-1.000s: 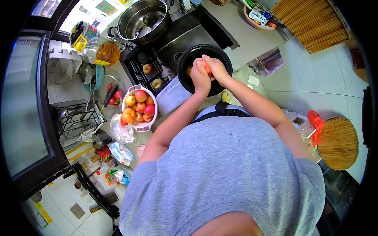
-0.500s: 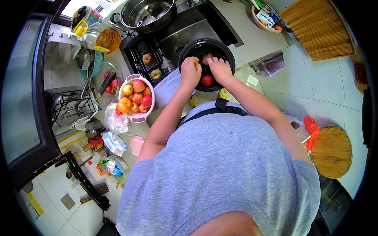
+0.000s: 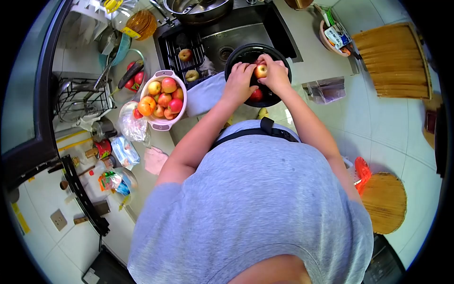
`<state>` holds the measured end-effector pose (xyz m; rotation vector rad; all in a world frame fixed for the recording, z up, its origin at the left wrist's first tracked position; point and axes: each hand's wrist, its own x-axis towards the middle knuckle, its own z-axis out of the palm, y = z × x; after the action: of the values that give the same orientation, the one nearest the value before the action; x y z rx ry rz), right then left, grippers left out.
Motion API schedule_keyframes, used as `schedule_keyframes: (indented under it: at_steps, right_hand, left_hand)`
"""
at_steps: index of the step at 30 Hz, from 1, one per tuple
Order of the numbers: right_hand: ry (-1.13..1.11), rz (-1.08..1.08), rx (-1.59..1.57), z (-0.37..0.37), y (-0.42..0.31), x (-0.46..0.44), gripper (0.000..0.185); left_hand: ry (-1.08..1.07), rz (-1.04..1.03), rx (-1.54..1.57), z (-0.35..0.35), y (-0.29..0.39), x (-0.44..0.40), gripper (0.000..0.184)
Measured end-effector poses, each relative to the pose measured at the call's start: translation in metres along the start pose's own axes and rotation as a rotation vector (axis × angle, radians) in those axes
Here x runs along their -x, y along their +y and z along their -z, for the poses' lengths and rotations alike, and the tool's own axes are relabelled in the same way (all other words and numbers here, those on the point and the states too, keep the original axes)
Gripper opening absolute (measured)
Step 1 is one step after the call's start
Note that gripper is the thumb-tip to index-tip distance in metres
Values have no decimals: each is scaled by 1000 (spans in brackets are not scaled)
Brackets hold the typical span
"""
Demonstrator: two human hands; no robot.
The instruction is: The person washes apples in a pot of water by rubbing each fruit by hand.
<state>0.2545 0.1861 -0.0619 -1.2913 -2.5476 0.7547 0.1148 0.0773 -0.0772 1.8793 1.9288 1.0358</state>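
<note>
A yellow-red apple (image 3: pixel 260 71) is held above a black basin (image 3: pixel 230 56). My right hand (image 3: pixel 277 75) grips it from the right, thumb and fingers curled around its side. My left hand (image 3: pixel 239 84) closes on it from the left with bent fingers, partly hiding it. Below them, inside the basin, lies a red fruit (image 3: pixel 256 95), close to my left thumb. The rest of the basin's contents is largely covered by my hands.
Left of me, a pink basket (image 3: pixel 162 127) holds several red-yellow fruits. Two more fruits (image 3: pixel 185 55) sit on the rack beside the sink (image 3: pixel 246 29). A large steel pot (image 3: pixel 198 16) stands behind, and an oil jug (image 3: pixel 142 24) is at the back left.
The apple in my left hand has come to the basin's middle, between both hands. My right hand has lifted from the basin's contents and curled around it. The camera view has shifted.
</note>
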Motion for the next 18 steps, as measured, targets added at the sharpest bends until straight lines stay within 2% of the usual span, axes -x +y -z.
schedule_keyframes:
  at_steps: [1,3,4,7,11,13,18]
  right_hand:
    - [-12,-43,-85,7,-7,1,69]
    - [-2,42,-429,2,3,-2,70]
    - [-20,-1,-410,4,0,-1,69]
    - [-47,22,-649,-10,8,-3,66]
    - [-26,22,-661,-7,-2,2,66]
    - [3,37,-740,-8,-9,3,67]
    - [-153,-78,-938,-5,-16,6,64]
  left_hand:
    - [15,12,-2,-1,1,-1,71]
    - [53,0,4,-1,4,-3,76]
    - [83,1,29,0,6,-3,75]
    - [141,-12,15,-1,4,-6,64]
    - [276,-63,-2,1,2,-10,54]
    - [276,-84,6,6,0,-8,54]
    - [318,-66,-20,13,-17,1,51]
